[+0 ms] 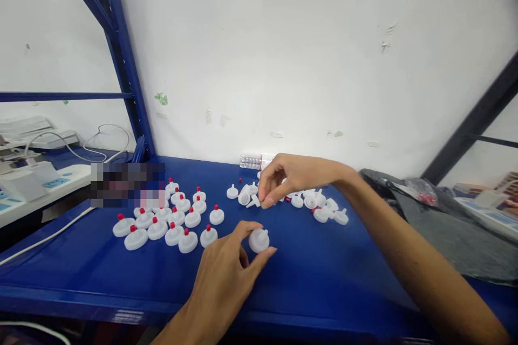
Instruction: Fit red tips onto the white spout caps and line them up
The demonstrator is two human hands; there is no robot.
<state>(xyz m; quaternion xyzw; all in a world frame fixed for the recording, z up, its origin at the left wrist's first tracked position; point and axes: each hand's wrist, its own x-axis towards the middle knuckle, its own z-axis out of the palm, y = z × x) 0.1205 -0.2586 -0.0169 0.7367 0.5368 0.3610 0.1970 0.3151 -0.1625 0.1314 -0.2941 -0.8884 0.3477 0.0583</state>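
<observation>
Left hand [226, 274], white spouted cap [258, 241] between fingertips [267, 255].

No words, brands or numbers can be read. A pale label [128, 315] on the front edge of the table [324, 275] carries marks too blurred to make out; any print on the white-and-silver pack [251, 161] is too small.

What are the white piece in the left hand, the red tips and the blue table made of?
The white piece in the left hand: probably plastic, milky and slightly translucent-looking. Red tips: likely plastic too, opaque and evenly coloured. Blue table: perhaps painted metal, judging by its smooth, glossy surface and soft reflections.
</observation>
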